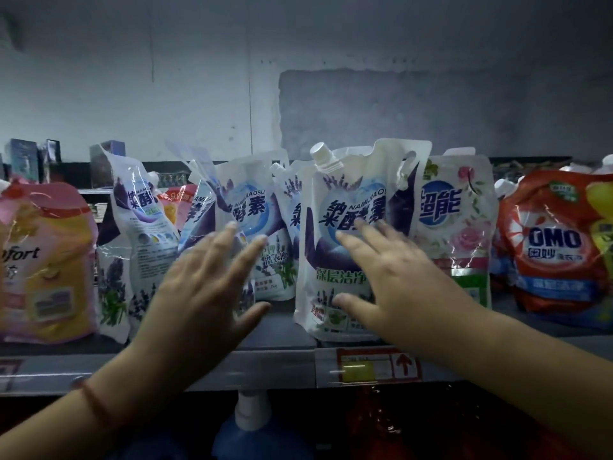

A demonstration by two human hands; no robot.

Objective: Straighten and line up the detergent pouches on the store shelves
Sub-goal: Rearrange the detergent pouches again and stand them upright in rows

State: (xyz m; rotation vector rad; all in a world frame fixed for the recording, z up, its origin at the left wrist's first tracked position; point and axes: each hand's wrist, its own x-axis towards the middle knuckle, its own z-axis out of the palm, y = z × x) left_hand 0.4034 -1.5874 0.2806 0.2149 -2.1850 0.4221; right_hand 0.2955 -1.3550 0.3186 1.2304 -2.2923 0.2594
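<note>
A grey, stained wall (199, 78) is seen far behind the display, with a darker patched rectangle (431, 107) on its right half. Small dark boxes (23, 159) are stood at the far left, against the wall. A price label (378, 368) with red print, a yellow block and an upward arrow is fixed near the front edge, right of centre. Below it, a white pump top (250, 411) on a blue bottle (262, 441) is partly shown in shadow. A blurred red mass (398, 423) is seen to its right.
</note>
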